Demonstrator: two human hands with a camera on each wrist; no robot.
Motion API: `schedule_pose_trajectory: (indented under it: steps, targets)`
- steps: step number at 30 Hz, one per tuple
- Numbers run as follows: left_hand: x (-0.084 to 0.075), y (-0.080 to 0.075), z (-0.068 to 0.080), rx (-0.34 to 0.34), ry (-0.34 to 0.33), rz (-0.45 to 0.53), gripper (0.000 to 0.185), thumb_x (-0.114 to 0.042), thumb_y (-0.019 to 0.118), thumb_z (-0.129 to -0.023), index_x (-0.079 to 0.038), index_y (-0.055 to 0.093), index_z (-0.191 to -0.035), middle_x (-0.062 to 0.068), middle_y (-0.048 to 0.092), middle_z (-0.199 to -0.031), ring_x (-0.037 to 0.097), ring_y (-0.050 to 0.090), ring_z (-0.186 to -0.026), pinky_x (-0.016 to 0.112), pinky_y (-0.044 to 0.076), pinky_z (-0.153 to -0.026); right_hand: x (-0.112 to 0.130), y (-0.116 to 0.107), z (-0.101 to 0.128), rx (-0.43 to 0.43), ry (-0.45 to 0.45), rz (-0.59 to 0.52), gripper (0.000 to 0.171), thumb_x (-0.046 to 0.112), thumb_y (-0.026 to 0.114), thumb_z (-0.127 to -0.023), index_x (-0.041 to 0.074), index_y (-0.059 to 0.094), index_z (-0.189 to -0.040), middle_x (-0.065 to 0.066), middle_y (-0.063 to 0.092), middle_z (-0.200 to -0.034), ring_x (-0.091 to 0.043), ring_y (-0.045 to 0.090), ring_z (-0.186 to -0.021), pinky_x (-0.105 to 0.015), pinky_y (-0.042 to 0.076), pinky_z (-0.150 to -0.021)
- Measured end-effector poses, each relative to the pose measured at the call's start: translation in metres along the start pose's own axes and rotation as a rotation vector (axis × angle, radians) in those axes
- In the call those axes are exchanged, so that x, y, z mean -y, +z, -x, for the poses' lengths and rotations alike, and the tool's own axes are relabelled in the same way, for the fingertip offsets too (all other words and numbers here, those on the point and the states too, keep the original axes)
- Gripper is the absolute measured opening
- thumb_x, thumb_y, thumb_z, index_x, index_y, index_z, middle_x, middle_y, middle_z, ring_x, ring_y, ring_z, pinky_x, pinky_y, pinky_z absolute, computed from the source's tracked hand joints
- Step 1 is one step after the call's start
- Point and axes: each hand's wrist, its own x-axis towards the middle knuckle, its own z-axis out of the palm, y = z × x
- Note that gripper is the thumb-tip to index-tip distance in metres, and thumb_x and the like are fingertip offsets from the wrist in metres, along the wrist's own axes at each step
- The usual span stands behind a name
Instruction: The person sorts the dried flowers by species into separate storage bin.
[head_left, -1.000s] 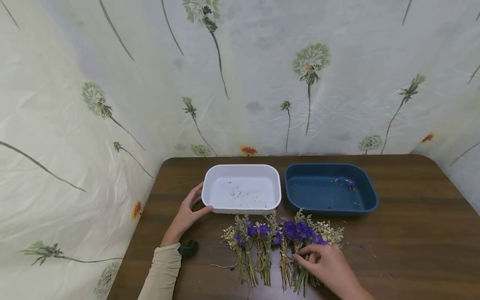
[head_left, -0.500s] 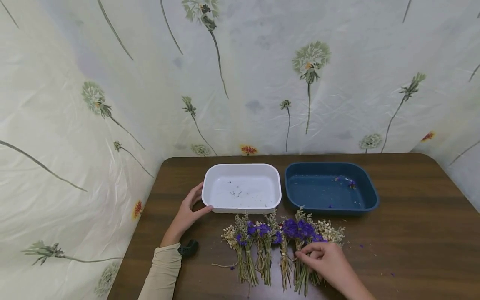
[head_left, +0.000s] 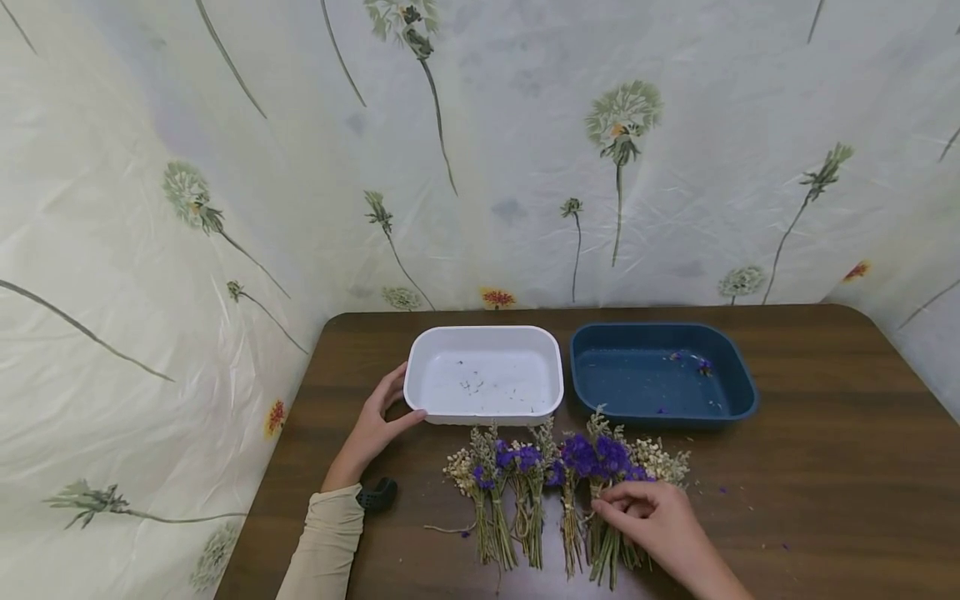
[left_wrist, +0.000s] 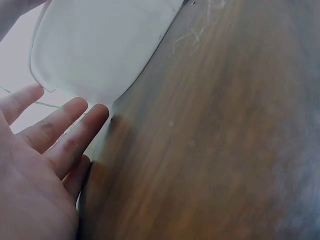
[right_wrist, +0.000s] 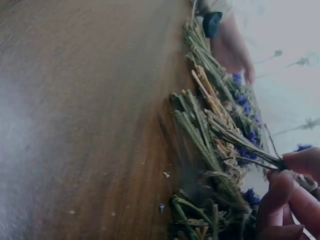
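A person works at a brown wooden worktop (head_left: 825, 467) set against a pale backdrop (head_left: 525, 150) printed with dandelion stems. The left hand (head_left: 372, 429) rests at the near left corner of a white tray (head_left: 483, 335), its fingers (left_wrist: 75, 127) straight and loosely spread, the thumb touching the tray's near rim and the fingertips along its left side. A cream sleeve (head_left: 324, 546) covers that forearm, with a dark strap at the wrist.

Just right of the white tray, a little apart from it, stands a dark blue tray (head_left: 738, 375) with a few purple flower bits lying in its far right part. The white tray holds only small specks.

Near both trays lies a row of small dried flower bundles (head_left: 525, 492), purple and cream heads pointing far, stems pointing near. The right hand (head_left: 652, 525) sits on the rightmost bundles, its fingers (right_wrist: 280, 200) curled and pinching the stems (right_wrist: 235, 140) of one bundle (head_left: 600, 467) with purple heads, which lies on the worktop between its neighbours. In the right wrist view the thumb and fingertips close on a thin sheaf of green stems. Loose purple petals dot the worktop to the right of the bundles.
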Motion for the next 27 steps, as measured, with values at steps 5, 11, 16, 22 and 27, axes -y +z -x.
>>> schedule_pose_trajectory:
  steps: [5,11,16,22,27]
  targets:
    - [0.0,0.0,0.001,0.0,-0.004,0.008,0.084,-0.012,0.079,-0.092,-0.022,0.034,-0.162,0.016,0.051,-0.156,0.04,0.05,-0.143,0.068,0.028,-0.12,0.004,-0.001,0.001,0.001,-0.008,-0.029,0.019,0.024,0.08,-0.091,0.007,0.081,-0.099,-0.007,0.08,-0.091,-0.009,0.07,-0.062,-0.026,0.057,-0.06]
    - [0.0,0.0,0.0,0.001,-0.006,0.003,0.084,-0.013,0.079,-0.092,-0.022,0.033,-0.162,0.016,0.051,-0.156,0.039,0.05,-0.143,0.068,0.029,-0.12,0.006,-0.005,-0.003,0.055,-0.017,-0.083,0.024,0.024,0.078,-0.093,0.002,0.08,-0.103,-0.007,0.079,-0.084,-0.012,0.071,-0.063,-0.026,0.055,-0.056]
    - [0.002,0.0,-0.001,-0.002,-0.004,0.001,0.084,-0.013,0.079,-0.092,-0.023,0.034,-0.162,0.015,0.051,-0.155,0.039,0.051,-0.142,0.068,0.029,-0.12,0.009,-0.008,-0.011,0.107,-0.013,-0.091,0.028,0.027,0.077,-0.094,0.001,0.079,-0.105,-0.005,0.078,-0.079,-0.013,0.071,-0.065,-0.025,0.05,-0.05]
    - [0.002,0.0,-0.001,-0.002,-0.008,0.0,0.083,-0.013,0.079,-0.092,-0.023,0.035,-0.162,0.016,0.052,-0.155,0.038,0.052,-0.141,0.066,0.03,-0.12,0.014,-0.011,-0.019,0.162,-0.008,-0.098,0.03,0.027,0.075,-0.095,0.0,0.078,-0.107,-0.005,0.077,-0.076,-0.015,0.07,-0.061,-0.026,0.047,-0.044]
    - [0.001,0.0,-0.001,-0.005,-0.01,0.0,0.083,-0.013,0.079,-0.092,-0.022,0.035,-0.162,0.016,0.052,-0.155,0.038,0.052,-0.141,0.066,0.031,-0.12,0.022,-0.015,-0.026,0.183,-0.059,-0.098,0.028,0.024,0.074,-0.096,-0.002,0.077,-0.107,-0.009,0.077,-0.076,-0.017,0.071,-0.062,-0.024,0.043,-0.044]
